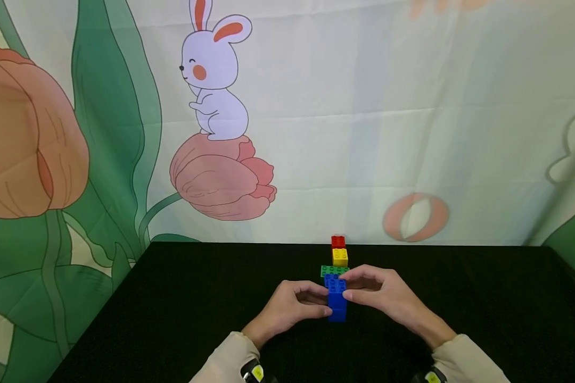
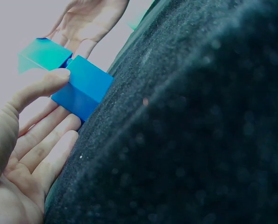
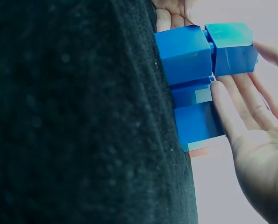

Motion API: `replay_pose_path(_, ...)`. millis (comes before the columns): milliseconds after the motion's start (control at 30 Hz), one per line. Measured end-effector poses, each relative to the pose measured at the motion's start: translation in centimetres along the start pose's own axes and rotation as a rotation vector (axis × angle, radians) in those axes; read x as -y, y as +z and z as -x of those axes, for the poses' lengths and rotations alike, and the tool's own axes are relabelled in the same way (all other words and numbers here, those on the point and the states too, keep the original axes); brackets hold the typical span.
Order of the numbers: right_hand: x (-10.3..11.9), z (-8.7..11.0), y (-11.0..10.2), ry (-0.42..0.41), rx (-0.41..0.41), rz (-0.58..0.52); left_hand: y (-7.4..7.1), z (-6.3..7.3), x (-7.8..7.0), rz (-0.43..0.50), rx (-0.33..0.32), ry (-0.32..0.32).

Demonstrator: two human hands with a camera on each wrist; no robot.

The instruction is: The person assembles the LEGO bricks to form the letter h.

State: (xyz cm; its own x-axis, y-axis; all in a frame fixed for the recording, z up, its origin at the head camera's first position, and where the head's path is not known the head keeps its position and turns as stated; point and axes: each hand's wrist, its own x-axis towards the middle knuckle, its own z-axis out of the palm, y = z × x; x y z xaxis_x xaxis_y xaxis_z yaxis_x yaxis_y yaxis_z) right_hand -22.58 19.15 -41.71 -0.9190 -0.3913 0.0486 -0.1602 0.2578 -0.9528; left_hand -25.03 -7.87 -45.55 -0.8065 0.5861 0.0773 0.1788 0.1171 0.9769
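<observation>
Two blue toy building bricks are stacked on the table. A narrow gap with studs showing separates the upper blue brick [image 3: 232, 49] from the lower blue brick [image 2: 85, 88] in the right wrist view. My left hand [image 1: 292, 308] holds the lower brick, its thumb [image 2: 54, 81] against one face and fingers behind. From the right, my right hand [image 1: 388, 295] holds the upper brick between thumb and fingers. Just behind the stack, partly hidden, another blue brick [image 1: 328, 279] stands near a wider green brick [image 1: 334, 271].
Farther back in the same line are a yellow brick [image 1: 340, 257] and a red brick [image 1: 337, 242]. A black cloth [image 1: 196, 298] covers the table. Behind its far edge hangs a curtain [image 1: 316, 133] printed with a rabbit and flowers.
</observation>
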Motion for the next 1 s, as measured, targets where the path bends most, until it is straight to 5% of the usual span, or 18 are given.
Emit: replay_pose_path(1000,-0.46,0.03,0.01,-0.035,0.024,-0.022,0.11,0.01,-0.06,-0.001,0.003,-0.003)
